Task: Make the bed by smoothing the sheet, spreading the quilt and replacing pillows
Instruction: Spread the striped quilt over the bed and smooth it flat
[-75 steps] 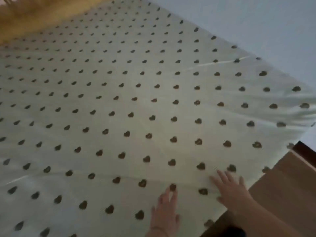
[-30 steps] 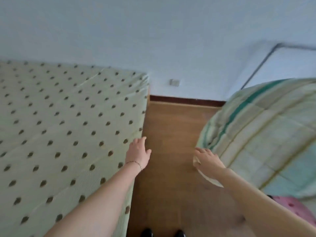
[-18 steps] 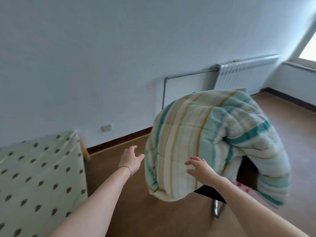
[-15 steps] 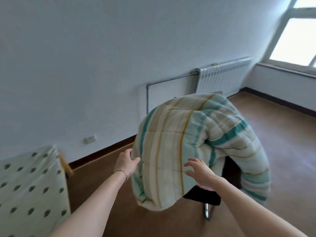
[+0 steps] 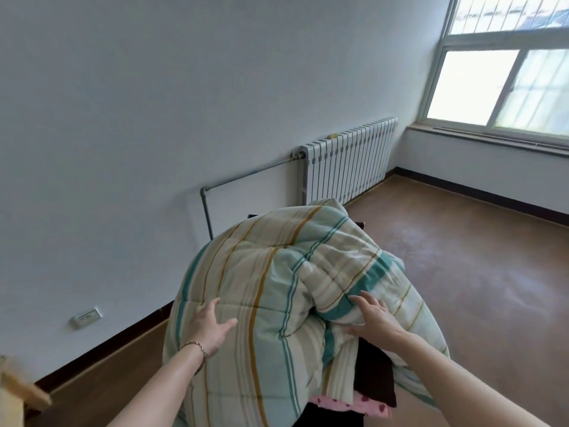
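Note:
A bulky striped quilt (image 5: pixel 277 288) in cream, teal and mustard lies heaped over a dark chair (image 5: pixel 374 374). My left hand (image 5: pixel 211 326), with a bracelet at the wrist, lies flat with spread fingers against the quilt's left front. My right hand (image 5: pixel 374 318) touches a teal-striped fold on the quilt's right side, fingers straight. A pink pillow with dark hearts (image 5: pixel 363 406) peeks out under the quilt. Only a wooden corner of the bed (image 5: pixel 21 392) shows at the lower left.
A white radiator (image 5: pixel 348 161) and its pipe (image 5: pixel 209 211) stand on the wall behind the chair. A wall socket (image 5: pixel 86 317) sits low at the left. Brown floor (image 5: pixel 477 272) stretches to the right, below a window (image 5: pixel 505 66).
I have turned away from the heart-patterned sheet toward the chair. Both hands have reached forward and now touch the quilt, which looks nearer and larger.

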A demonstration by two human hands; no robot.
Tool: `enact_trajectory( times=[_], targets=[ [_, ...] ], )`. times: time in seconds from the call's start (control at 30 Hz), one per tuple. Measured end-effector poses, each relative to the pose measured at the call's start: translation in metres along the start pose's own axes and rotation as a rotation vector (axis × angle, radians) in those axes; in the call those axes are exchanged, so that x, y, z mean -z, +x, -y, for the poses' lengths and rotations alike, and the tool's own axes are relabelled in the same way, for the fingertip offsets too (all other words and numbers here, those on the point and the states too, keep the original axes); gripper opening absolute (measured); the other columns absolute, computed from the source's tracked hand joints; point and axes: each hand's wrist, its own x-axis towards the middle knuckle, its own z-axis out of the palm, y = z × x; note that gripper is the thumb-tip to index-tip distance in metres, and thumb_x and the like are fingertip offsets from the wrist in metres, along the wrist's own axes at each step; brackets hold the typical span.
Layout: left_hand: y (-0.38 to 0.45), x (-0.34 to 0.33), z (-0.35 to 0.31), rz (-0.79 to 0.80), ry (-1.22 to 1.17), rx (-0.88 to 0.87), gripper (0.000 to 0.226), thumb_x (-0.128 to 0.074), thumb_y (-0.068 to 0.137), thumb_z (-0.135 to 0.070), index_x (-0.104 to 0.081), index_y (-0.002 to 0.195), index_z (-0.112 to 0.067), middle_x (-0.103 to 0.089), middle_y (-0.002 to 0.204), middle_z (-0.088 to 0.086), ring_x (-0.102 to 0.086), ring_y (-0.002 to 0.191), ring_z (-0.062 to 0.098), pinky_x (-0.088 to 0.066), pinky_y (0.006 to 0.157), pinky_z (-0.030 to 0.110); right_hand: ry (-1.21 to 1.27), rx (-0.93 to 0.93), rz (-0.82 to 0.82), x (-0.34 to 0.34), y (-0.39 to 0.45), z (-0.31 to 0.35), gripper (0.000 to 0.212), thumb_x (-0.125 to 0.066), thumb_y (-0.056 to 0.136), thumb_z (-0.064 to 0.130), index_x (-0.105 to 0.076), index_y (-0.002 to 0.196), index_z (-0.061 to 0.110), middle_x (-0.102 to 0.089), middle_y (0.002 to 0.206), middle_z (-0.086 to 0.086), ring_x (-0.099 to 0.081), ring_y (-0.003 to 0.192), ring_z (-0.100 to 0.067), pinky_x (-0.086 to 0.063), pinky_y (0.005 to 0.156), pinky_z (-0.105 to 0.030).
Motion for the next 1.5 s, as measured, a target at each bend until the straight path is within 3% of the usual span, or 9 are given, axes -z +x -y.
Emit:
enact_trajectory(
  times=[0.23, 0.4, 0.53, 0.63, 0.8, 1.0, 1.17, 1.33, 1.5],
  targets=[
    [0.092, 0.014, -0.002, 0.020, 0.049, 0.026, 0.096, -0.072, 0.080, -0.047, -0.018, 0.153, -0.019, -0.018, 0.155, 0.016, -0.029, 0.140, 0.032, -0.030, 0.112, 0.042, -0.049, -0.180, -0.062, -0.005, 0.056, -0.020, 0.141, -0.079, 0.061, 0.065, 0.027, 0.149, 0.035, 0.030, 0.158, -0.003, 0.016, 0.149, -0.027, -0.011, 0.120, -0.051],
    [0.160, 0.019, 0.009, 0.007, -0.017, -0.010, 0.100, -0.072, 0.078, -0.050, -0.016, 0.154, -0.020, -0.017, 0.155, 0.015, -0.024, 0.142, 0.030, -0.026, 0.114, 0.045, -0.115, -0.269, -0.103, -0.006, 0.090, -0.026, 0.151, -0.079, 0.055, 0.069, 0.048, 0.130, 0.037, 0.042, 0.146, 0.000, 0.020, 0.148, -0.025, -0.014, 0.120, -0.054],
    [0.198, 0.020, 0.036, 0.032, 0.001, 0.087, 0.126, -0.061, 0.057, -0.077, -0.007, 0.154, -0.018, -0.018, 0.156, 0.018, -0.020, 0.143, 0.031, -0.026, 0.115, 0.046, -0.108, -0.377, -0.176, -0.003, 0.106, -0.040, 0.157, -0.078, 0.047, 0.076, 0.054, 0.123, 0.036, 0.035, 0.156, -0.003, 0.013, 0.150, -0.026, -0.024, 0.117, -0.051],
    [0.235, 0.015, 0.058, 0.044, -0.081, 0.187, 0.160, -0.057, 0.024, -0.096, 0.004, 0.155, -0.026, -0.008, 0.158, 0.016, -0.020, 0.143, 0.035, -0.025, 0.115, 0.051, 0.035, -0.408, -0.271, -0.006, 0.131, -0.056, 0.162, -0.079, 0.036, 0.078, 0.046, 0.130, 0.038, 0.025, 0.160, -0.003, 0.003, 0.151, -0.027, -0.025, 0.117, -0.048],
    [0.270, 0.010, 0.067, 0.109, -0.022, 0.158, 0.167, -0.067, 0.017, -0.089, 0.013, 0.152, -0.032, 0.004, 0.160, 0.010, -0.011, 0.146, 0.034, -0.021, 0.116, 0.053, 0.178, -0.382, -0.291, -0.011, 0.164, -0.083, 0.162, -0.068, 0.016, 0.078, 0.016, 0.148, 0.037, -0.010, 0.164, -0.010, -0.017, 0.149, -0.029, -0.021, 0.119, -0.044],
    [0.281, -0.012, 0.083, 0.099, -0.171, 0.203, 0.167, -0.076, 0.020, -0.080, 0.010, 0.153, -0.026, -0.020, 0.156, 0.015, -0.029, 0.140, 0.034, -0.028, 0.114, 0.050, 0.240, -0.370, -0.128, 0.016, 0.179, -0.087, 0.143, -0.087, 0.058, 0.045, 0.024, 0.148, 0.042, -0.051, 0.144, -0.001, -0.049, 0.131, -0.029, -0.037, 0.105, -0.036],
    [0.284, -0.023, 0.096, 0.069, -0.254, 0.274, 0.161, -0.076, 0.024, -0.069, -0.001, 0.154, -0.013, -0.029, 0.152, 0.019, -0.033, 0.136, 0.037, -0.029, 0.113, 0.050, 0.002, -0.272, 0.099, 0.057, 0.191, -0.082, 0.102, -0.075, 0.038, 0.068, -0.033, 0.130, 0.062, -0.045, 0.130, 0.011, -0.042, 0.129, -0.019, -0.039, 0.100, -0.031],
    [0.273, -0.032, 0.117, 0.107, -0.261, 0.345, 0.151, -0.067, 0.022, -0.079, -0.021, 0.151, -0.018, -0.047, 0.140, 0.019, -0.049, 0.124, 0.037, -0.038, 0.108, 0.047, -0.233, -0.112, 0.101, 0.070, 0.224, -0.092, 0.133, -0.051, 0.015, 0.100, -0.039, 0.138, 0.053, -0.005, 0.159, 0.009, 0.004, 0.150, -0.021, -0.011, 0.122, -0.037],
    [0.264, -0.044, 0.106, 0.148, -0.438, 0.288, 0.143, -0.073, 0.029, -0.080, -0.022, 0.149, -0.021, -0.049, 0.140, 0.009, -0.049, 0.125, 0.031, -0.037, 0.110, 0.047, -0.125, -0.091, 0.205, 0.044, 0.245, -0.079, 0.100, -0.073, 0.041, 0.077, -0.050, 0.133, 0.045, -0.035, 0.146, 0.015, -0.028, 0.142, -0.016, -0.023, 0.117, -0.029]
  ],
)
